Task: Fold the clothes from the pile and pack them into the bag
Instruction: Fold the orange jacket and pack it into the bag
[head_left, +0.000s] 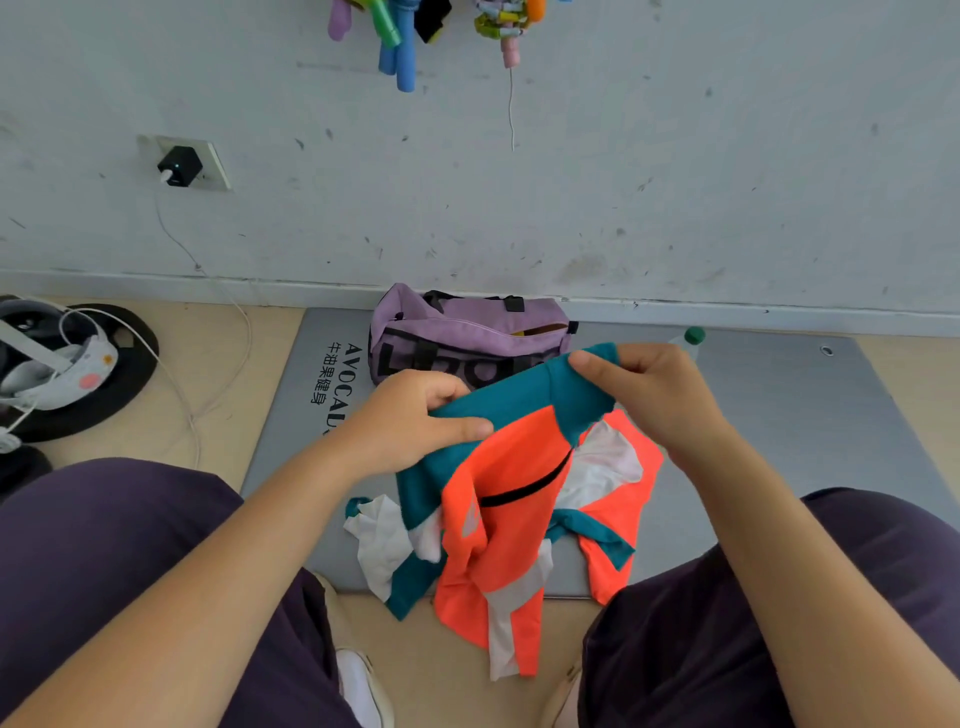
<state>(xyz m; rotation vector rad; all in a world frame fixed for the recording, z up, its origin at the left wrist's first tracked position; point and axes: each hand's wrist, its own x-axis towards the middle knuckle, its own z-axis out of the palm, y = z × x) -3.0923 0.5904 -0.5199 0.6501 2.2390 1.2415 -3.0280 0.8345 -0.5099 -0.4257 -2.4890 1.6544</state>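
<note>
I see my left hand (415, 415) gripping the teal top edge of an orange, teal and white garment (514, 499), thumb laid across the front and fingers curled behind the cloth, while my right hand (644, 395) pinches the same teal band further along, near its upper corner, thumb on the near side and fingers wrapped over the fabric. Between the two hands the band is held up and fairly taut; the rest of the garment hangs down crumpled, its lower folds trailing over the near edge of a grey mat (779, 415) and onto the wooden floor (457, 665) between my knees. A black zip line crosses the orange panel, and a white lining shows at the opening just below my right hand. The purple bag (467, 332) lies on the far edge of the mat, right against the wall (623, 182), its top zip partly open with something yellow showing inside; the raised garment hides part of the black lettering on its side. A bottle with a green cap (693, 336) pokes out just behind my right hand. Off the left edge of the mat, on the floor, I make out a headset (57, 358) and a white cable (208, 312) running up to a black charger (179, 165) in the wall socket
</note>
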